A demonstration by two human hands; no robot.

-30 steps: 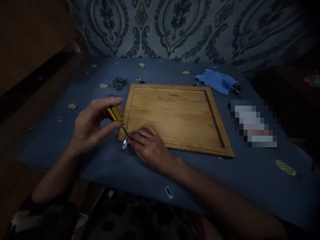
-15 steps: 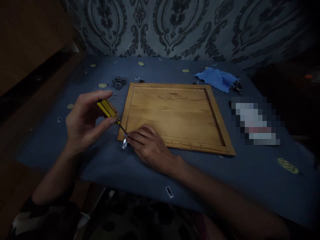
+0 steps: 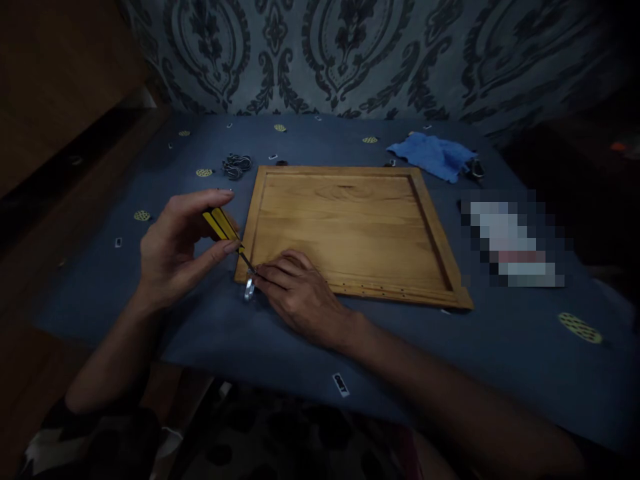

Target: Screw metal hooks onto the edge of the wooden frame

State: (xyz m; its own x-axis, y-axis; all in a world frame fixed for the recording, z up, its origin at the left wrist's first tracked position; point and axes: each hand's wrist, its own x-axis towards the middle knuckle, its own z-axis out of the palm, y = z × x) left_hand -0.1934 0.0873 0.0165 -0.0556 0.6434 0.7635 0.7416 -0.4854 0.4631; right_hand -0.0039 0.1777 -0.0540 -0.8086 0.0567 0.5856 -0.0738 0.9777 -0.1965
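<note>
Left hand (image 3: 177, 243) grips the screwdriver (image 3: 223, 225), angled at the metal fitting (image 3: 249, 289)! Right hand (image 3: 303, 297) crowds in, apparently to steady it; can't tell whether its fingers grasp.

Right hand (image 3: 300, 293) hides near edge of board (image 3: 340, 220) in part. Screwdriver (image 3: 220, 223): tip too small for me to make out. Wallpaper (image 3: 345, 40) cut off above.

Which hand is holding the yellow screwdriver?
The left hand holds the screwdriver; the right hand rests over the near edge of the wooden panel.
</note>
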